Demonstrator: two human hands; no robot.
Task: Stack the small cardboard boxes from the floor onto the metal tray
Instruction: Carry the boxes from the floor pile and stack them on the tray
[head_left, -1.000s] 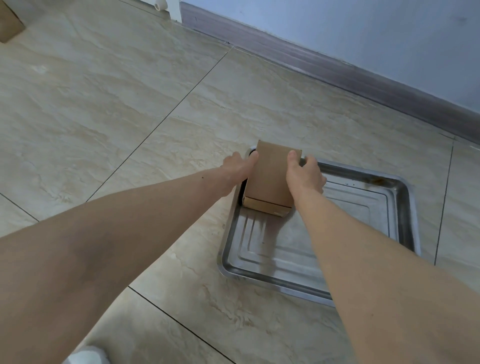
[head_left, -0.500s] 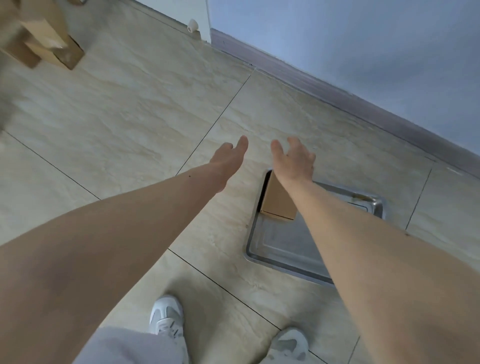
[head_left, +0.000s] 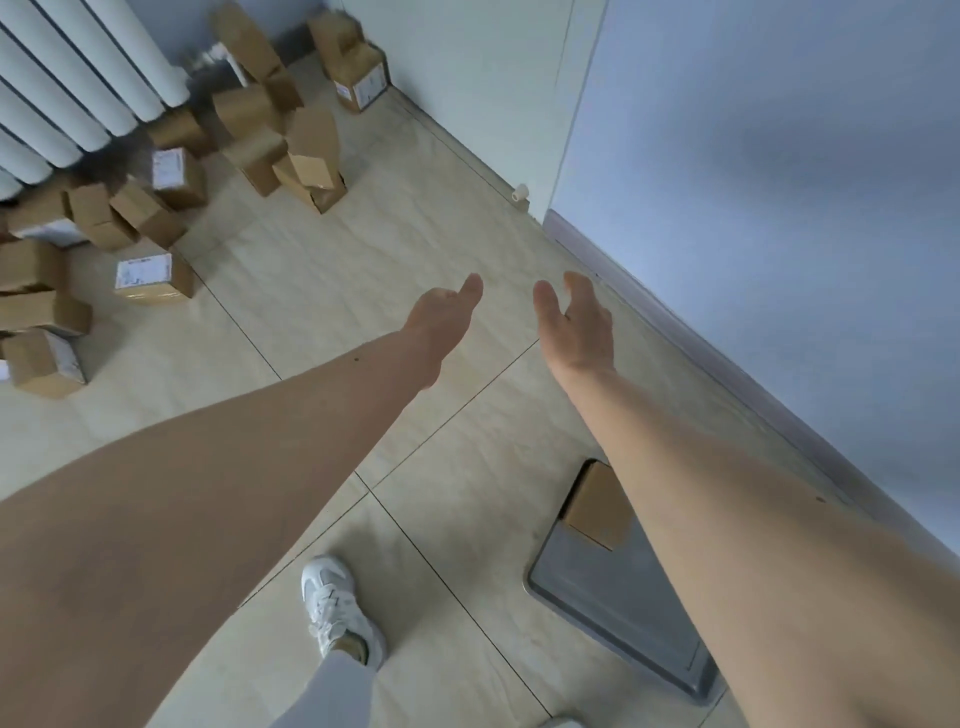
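Right forearm hides part of the tray (head_left: 613, 597), lower right, bearing one box (head_left: 597, 506). Left hand (head_left: 441, 317) and right hand (head_left: 576, 325), centre frame, fingers loosely extended, empty, well apart from it. Box pile (head_left: 156, 197) upper left.

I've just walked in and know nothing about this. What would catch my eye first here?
Two bare arms stretch out over the tiled floor, the left hand and right hand both open and holding nothing. At upper left, a jumbled heap of small cardboard boxes lies below a white radiator. At lower right, a metal tray sits on the floor with a single box in its far corner, partly hidden by the right forearm.
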